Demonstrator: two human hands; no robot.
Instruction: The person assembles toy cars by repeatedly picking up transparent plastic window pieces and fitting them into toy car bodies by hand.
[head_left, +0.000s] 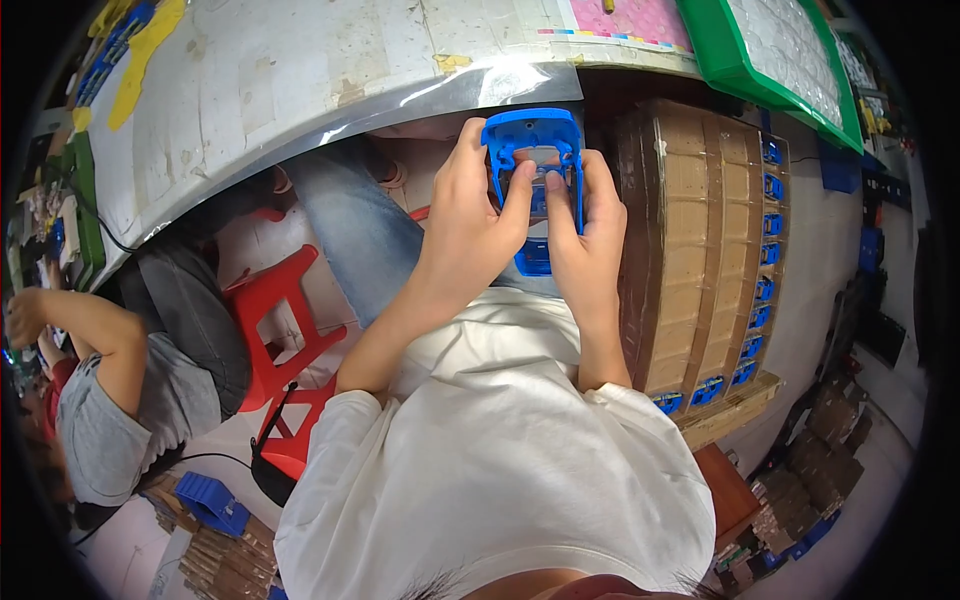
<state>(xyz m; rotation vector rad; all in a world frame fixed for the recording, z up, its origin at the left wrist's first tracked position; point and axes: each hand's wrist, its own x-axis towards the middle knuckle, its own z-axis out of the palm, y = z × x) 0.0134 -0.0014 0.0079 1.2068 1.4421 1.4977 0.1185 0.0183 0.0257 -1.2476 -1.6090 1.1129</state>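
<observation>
A blue plastic housing (pixel 533 124), open on the side that shows, is held up between my two hands in front of my lap. My left hand (pixel 475 205) grips its left edge, with the thumb reaching into the middle. On the other edge my right hand (pixel 588 220) is closed round it, its thumb pressed beside the left one. A clear or grey part seems to sit between the thumbs, but they hide most of it. The lower end of the housing shows below my hands.
A worn white table (pixel 330 60) curves across the top, with a green tray (pixel 718 45) at its right. At my right stands a divided cardboard box (pixel 690 240) with several blue parts along one side. Red stools (pixel 285 300) and a seated person (pixel 140 410) are at left.
</observation>
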